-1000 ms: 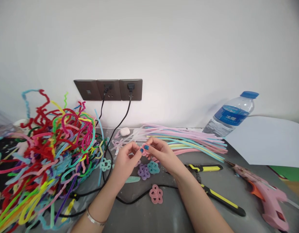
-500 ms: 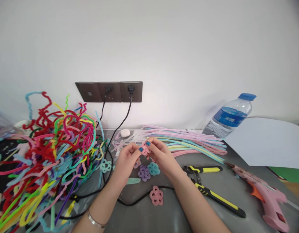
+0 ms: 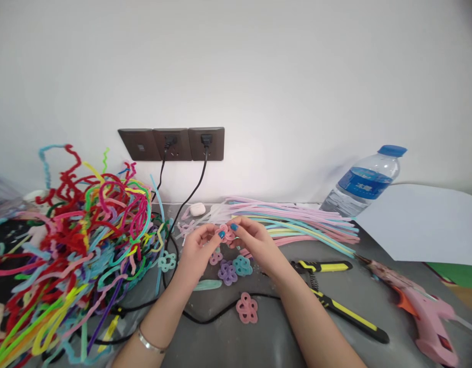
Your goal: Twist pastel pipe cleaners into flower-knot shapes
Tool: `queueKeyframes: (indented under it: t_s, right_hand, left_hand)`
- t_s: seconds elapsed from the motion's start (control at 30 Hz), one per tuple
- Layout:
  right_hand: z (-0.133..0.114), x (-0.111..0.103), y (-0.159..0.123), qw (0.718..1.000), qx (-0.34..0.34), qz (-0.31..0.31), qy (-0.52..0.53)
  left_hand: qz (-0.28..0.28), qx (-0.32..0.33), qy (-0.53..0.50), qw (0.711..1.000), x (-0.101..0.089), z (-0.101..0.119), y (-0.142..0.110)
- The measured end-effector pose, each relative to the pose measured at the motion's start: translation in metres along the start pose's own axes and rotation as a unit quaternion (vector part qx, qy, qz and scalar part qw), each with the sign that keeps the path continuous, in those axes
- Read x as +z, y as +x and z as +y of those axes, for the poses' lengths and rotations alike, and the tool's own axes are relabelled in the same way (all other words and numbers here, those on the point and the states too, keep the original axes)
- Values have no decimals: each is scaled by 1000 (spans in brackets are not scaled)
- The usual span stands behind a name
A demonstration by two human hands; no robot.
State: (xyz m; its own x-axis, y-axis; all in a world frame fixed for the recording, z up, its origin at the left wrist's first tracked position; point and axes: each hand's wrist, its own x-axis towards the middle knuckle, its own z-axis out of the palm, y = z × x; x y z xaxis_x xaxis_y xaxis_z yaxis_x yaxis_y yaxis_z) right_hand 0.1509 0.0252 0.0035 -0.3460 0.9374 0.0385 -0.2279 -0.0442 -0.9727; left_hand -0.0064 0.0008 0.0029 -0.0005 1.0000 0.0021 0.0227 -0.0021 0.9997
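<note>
My left hand (image 3: 197, 251) and my right hand (image 3: 254, 241) meet above the grey table (image 3: 259, 337), both pinching a small pink pipe-cleaner flower (image 3: 227, 233) between thumbs and fingertips. Just below the hands lie finished flowers: a purple one (image 3: 227, 272), a teal one (image 3: 242, 265), a pink one (image 3: 246, 307) nearer me, and a green one (image 3: 166, 261) to the left. A bundle of straight pastel pipe cleaners (image 3: 297, 222) lies behind my right hand.
A big tangle of bright pipe cleaners (image 3: 71, 240) fills the left. Yellow-handled pliers (image 3: 331, 291) and a pink glue gun (image 3: 420, 306) lie right. A water bottle (image 3: 362, 181), white paper (image 3: 420, 220), wall sockets (image 3: 170, 143) with black cables (image 3: 205, 317) and an earbud case (image 3: 197, 208) stand behind.
Both hands have stayed together on the pink flower, turning it slightly between the fingers. The view shifted a little; nothing on the table moved.
</note>
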Motion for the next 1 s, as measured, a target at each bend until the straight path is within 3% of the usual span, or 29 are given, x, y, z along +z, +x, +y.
queueKeyframes:
  t_s: [0.3, 0.57, 0.87, 1.0]
  right_hand:
    - [-3, -6, -1, 999, 7, -13, -32]
    - [2, -2, 1, 1000, 24, 11, 14]
    - [-1, -16, 1, 995, 20, 92, 32]
    - [-4, -22, -1, 998, 27, 63, 14]
  left_hand:
    - [-42, -17, -22, 999, 3, 10, -1]
    - [41, -44, -71, 996, 6, 8, -1]
    - [28, -99, -191, 976, 1, 6, 4]
    - [21, -100, -193, 976, 2, 3, 5]
